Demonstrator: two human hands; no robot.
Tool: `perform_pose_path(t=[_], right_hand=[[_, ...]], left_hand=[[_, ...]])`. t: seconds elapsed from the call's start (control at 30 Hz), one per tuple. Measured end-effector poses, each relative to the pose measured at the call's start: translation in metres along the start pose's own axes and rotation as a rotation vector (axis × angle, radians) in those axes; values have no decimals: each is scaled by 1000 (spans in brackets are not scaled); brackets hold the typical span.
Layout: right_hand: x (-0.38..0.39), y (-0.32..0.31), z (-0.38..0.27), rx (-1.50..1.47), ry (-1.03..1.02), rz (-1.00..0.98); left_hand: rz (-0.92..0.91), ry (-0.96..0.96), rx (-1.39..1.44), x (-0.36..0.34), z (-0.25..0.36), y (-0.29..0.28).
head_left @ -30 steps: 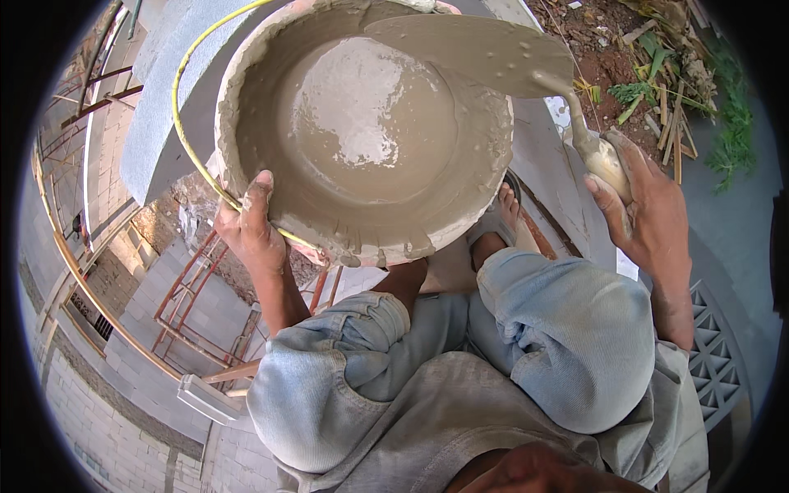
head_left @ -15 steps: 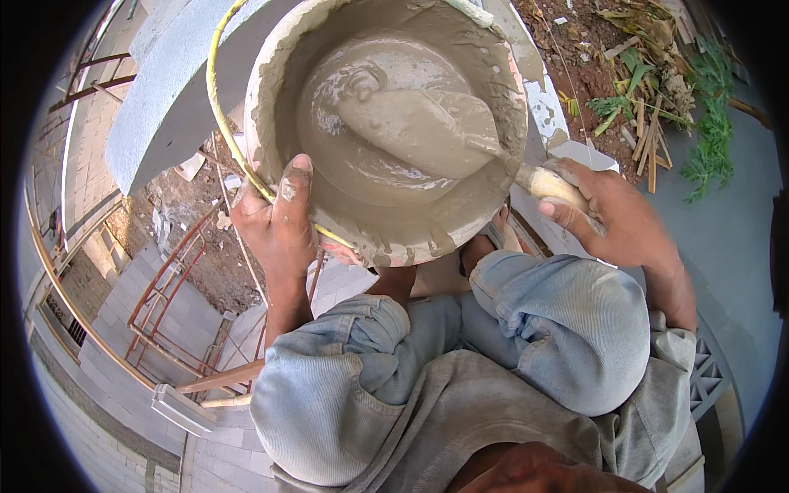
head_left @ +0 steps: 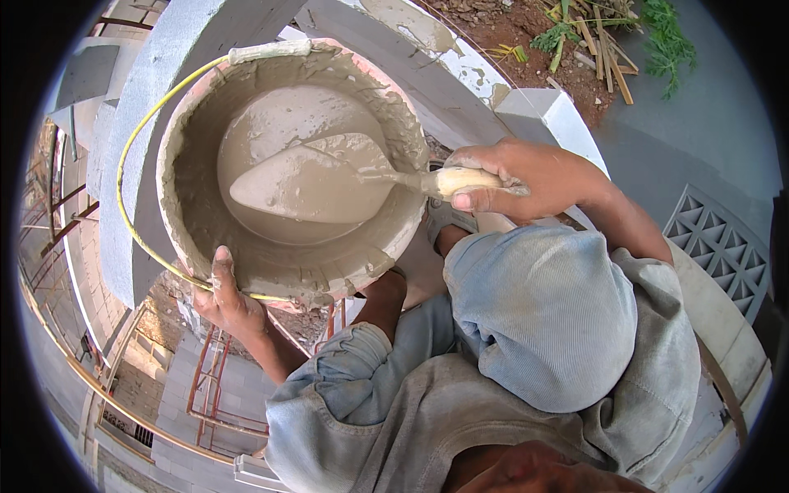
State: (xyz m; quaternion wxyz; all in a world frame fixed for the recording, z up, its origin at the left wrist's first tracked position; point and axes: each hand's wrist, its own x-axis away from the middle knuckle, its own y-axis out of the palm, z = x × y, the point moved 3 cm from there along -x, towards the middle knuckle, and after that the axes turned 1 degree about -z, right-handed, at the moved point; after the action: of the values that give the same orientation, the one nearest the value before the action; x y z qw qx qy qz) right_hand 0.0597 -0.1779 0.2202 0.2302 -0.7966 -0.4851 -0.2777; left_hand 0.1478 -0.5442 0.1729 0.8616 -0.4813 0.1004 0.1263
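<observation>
**Trowel loaded over the bucket**

Left hand (head_left: pixel 226 300) clamps the bucket (head_left: pixel 292 172) rim, thumb on top. Wet mortar (head_left: pixel 271 131) lies inside. Right hand (head_left: pixel 526 177) grasps the trowel (head_left: pixel 329 185) handle; the loaded blade reaches leftward from that grip. Next, I judge: a level lift.

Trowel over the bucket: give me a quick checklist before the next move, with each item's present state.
1. Right hand closed on the trowel handle: ok.
2. Blade loaded with mortar: ok.
3. Blade over the bucket, so drips fall inside: ok.
4. Left hand gripping the bucket rim: ok.
5. Bucket's underside supported: cannot tell, hidden.
6. Footing secure: cannot tell; the scaffold and ground show far below.
</observation>
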Motion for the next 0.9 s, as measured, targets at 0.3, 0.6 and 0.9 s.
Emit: perform_pose_path(t=[0.3,0.6,0.9], right_hand=[[61,11,74,-212,134,333],[11,23,256,145,388,910],[-88,38,336,325,693,1118]], left_hand=[[44,-604,340,33,-87,3],[131,-937,756,31,-89,13],[135,-952,765,32,-97,12]])
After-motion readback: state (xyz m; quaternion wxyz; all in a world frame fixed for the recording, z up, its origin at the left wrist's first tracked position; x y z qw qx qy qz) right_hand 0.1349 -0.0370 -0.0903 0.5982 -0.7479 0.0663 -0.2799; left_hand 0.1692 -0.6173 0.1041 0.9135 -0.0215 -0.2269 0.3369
